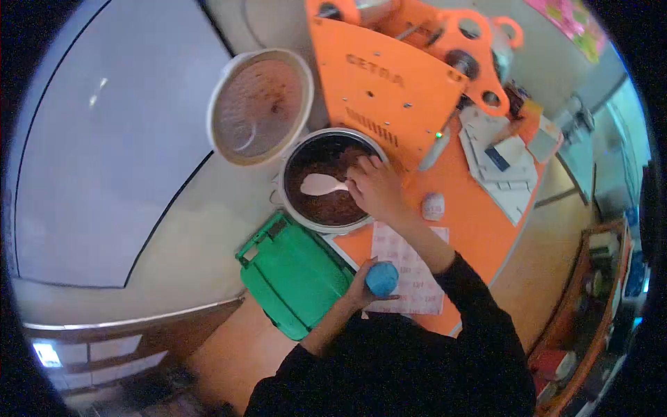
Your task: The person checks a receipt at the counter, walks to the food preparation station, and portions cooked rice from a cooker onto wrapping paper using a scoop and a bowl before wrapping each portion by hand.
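Note:
My right hand (pixel 375 184) is closed on a white rice paddle (pixel 321 185), whose flat blade lies over the dark grainy food (pixel 337 210) inside a round pot (pixel 285 201). Lower down, my left hand (pixel 361 285) is wrapped round a small blue round thing (pixel 382 279); whether it is a cup or a mould I cannot tell. Beneath and beside it, a printed paper sheet (pixel 424 295) lies on the orange table (pixel 479 208). A small wrapped bundle (pixel 433 206) with similar red print sits just beyond the sheet.
The pot's round lid (pixel 260 108) stands open behind it. A green bin (pixel 295 278) is to the left of the table. An orange machine (pixel 382 76) rises at the back. Papers and a dark flat item (pixel 497 158) lie at the right, near a wooden shelf (pixel 580 320).

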The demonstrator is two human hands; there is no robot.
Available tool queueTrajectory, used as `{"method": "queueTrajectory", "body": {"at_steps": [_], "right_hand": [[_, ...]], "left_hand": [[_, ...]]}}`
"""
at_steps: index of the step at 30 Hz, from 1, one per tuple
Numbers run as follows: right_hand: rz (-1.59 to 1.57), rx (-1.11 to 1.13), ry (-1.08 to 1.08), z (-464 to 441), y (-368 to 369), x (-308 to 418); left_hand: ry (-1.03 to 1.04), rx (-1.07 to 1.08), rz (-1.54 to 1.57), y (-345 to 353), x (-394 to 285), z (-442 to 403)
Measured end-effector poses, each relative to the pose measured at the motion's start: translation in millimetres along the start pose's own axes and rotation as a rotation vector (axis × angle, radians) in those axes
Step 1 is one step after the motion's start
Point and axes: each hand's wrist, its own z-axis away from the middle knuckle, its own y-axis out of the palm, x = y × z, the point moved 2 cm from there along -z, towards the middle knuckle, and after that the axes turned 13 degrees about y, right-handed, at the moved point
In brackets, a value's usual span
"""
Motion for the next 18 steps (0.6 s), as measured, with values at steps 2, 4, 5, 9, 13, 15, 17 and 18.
{"method": "queueTrajectory", "body": {"at_steps": [2, 4, 5, 9, 13, 15, 17, 18], "right_hand": [[0.283, 0.144, -0.129, -19.4, 45.2, 3.6], [0.373, 0.151, -0.203, -26.4, 72.3, 3.2], [0.465, 0.155, -0.247, -30.0, 72.3, 10.0], [0.532, 0.506, -0.018, -50.8, 57.3, 21.5], [0.324, 0.662, 0.021, -79.4, 44.4, 13.9], [0.363, 0.626, -0.085, -82.1, 45.7, 9.6], [0.356, 0.55, -0.195, -80.3, 33.0, 19.8], [0.36, 0.549, -0.204, -81.6, 25.7, 23.8]], "left_hand": [[0.087, -0.039, -0.015, -10.3, -8.7, 14.4], [0.225, -0.045, -0.069, -16.4, -28.7, 36.1], [0.249, -0.042, -0.05, -14.3, -38.3, 47.1], [0.554, -0.203, -0.678, -30.7, -74.4, 79.4], [0.686, -0.54, -1.231, -67.8, -95.2, 82.7], [0.688, -0.501, -1.116, -46.1, -108.6, 93.7], [0.694, -0.466, -1.003, -34.2, -113.6, 99.9], [0.783, -0.435, -1.006, -30.9, -114.8, 100.7]]}}
